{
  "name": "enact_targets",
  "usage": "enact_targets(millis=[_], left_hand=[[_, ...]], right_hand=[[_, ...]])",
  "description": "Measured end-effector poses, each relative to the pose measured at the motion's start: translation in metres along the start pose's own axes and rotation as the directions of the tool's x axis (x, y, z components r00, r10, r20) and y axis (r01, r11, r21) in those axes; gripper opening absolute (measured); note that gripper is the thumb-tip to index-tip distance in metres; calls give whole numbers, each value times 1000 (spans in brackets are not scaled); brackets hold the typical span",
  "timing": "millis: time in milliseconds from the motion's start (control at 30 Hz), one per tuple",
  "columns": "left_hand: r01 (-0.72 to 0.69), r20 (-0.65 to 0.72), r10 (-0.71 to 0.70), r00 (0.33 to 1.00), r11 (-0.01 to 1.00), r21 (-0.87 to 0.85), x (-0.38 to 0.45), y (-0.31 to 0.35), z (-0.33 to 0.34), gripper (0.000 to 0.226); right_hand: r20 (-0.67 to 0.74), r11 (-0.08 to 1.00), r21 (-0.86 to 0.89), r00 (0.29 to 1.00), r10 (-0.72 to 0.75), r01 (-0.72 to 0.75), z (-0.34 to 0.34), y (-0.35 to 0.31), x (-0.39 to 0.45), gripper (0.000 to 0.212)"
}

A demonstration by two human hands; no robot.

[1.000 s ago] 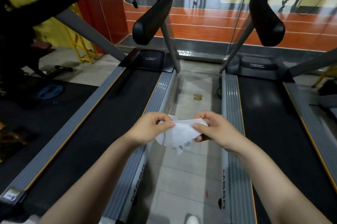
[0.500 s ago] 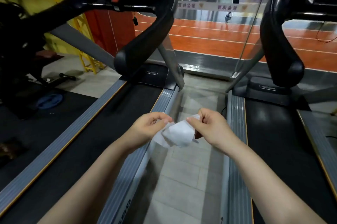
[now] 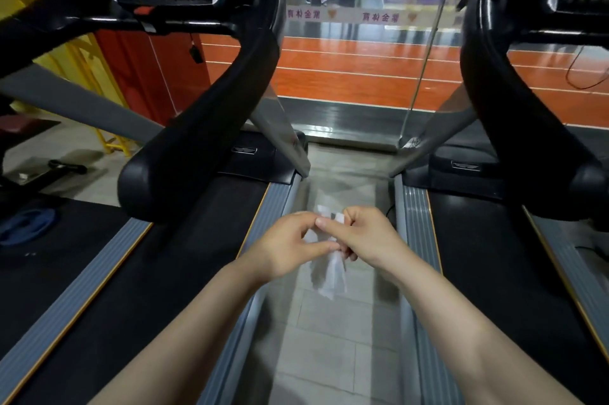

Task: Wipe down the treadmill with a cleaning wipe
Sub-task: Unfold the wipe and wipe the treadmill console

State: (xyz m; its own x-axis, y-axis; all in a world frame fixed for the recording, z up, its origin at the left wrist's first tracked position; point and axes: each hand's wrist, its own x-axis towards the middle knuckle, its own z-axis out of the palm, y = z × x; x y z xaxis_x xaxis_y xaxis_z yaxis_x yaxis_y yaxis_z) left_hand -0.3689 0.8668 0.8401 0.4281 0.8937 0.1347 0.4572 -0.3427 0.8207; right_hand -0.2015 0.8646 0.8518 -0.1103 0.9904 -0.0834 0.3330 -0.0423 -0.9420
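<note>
Where pinched, wipe (image 3: 333, 276) crumpled, hanging limp

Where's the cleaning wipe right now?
Low centre of the head view, the wipe is pinched between left hand and right hand, above the floor gap between treadmills.

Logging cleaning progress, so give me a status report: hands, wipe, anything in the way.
Left hand and right hand both pinch the crumpled white cleaning wipe. Wipe hangs over tiled floor, touching neither black treadmill. Left treadmill's black handrail near, unobstructed.
</note>
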Motion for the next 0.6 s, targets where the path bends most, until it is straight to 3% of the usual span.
enact_targets(millis=[67, 200, 267, 400, 500, 600], left_hand=[[7, 27, -7, 1000, 1000, 9, 25, -11, -7, 6], [20, 45, -17, 999, 998, -60, 69, -30, -13, 15], [55, -7, -56, 998, 994, -93, 87, -36, -16, 25], [76, -122, -91, 988, 990, -122, 112, -46, -18, 35], [164, -226, -176, 958, 984, -72, 125, -55, -19, 38], [240, -363, -252, 897, 968, -78, 136, -63, -23, 32]], right_hand=[[46, 999, 45, 999, 4, -6, -9, 2, 20, 39], [164, 982, 180, 986, 28, -58, -29, 12, 58, 31], [180, 987, 147, 983, 35, -62, -34, 18, 78, 34], [53, 1000, 2, 999, 4, -4, -28, 27, 118, 32], [-73, 998, 3, 996, -55, 55, -22, 33, 147, 17], [-92, 997, 48, 994, -51, 56, -26, 37, 172, 16]])
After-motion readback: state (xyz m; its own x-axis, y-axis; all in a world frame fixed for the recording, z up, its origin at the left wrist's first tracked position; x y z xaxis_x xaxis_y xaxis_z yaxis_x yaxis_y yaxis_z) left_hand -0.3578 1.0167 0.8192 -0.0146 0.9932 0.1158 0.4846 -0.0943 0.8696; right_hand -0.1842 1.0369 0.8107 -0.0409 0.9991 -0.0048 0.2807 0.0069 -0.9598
